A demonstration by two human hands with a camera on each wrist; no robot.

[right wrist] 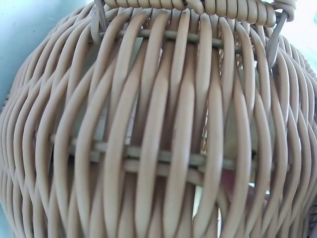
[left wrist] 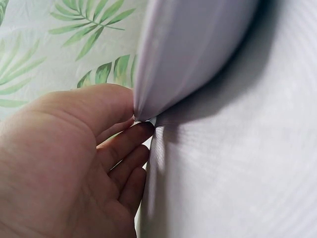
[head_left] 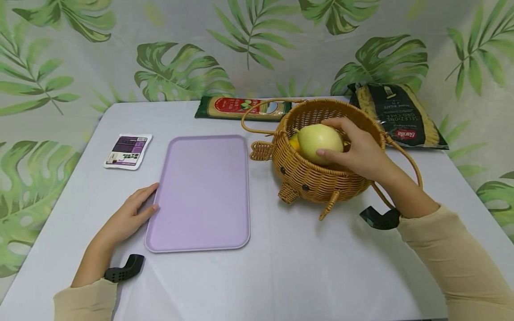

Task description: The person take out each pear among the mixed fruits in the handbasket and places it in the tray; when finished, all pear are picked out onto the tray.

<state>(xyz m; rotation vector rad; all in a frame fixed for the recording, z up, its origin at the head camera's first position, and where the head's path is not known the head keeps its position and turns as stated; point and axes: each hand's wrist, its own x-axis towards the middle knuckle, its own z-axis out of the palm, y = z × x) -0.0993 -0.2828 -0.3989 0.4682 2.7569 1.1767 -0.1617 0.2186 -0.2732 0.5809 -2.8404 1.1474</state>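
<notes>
In the head view my right hand (head_left: 359,149) grips a pale green melon (head_left: 319,141), thumb on the near side and fingers on the far side. The melon sits in the mouth of a pig-shaped wicker basket (head_left: 317,185), with something yellow (head_left: 294,142) partly hidden beneath it. The basket's woven wall (right wrist: 163,109) fills the right wrist view, so that hand's grip is not seen there. My left hand (head_left: 130,214) rests against the left edge of a lilac tray (head_left: 202,191). The left wrist view shows the thumb (left wrist: 111,104) touching the tray's rim, fingers loosely extended.
A small white-and-purple packet (head_left: 128,151) lies left of the tray. Behind the basket are a green-and-red noodle pack (head_left: 241,109) and a black Barilla pasta bag (head_left: 397,116). Basket handles (head_left: 413,167) stick out on both sides. A white cloth (head_left: 281,276) covers the table.
</notes>
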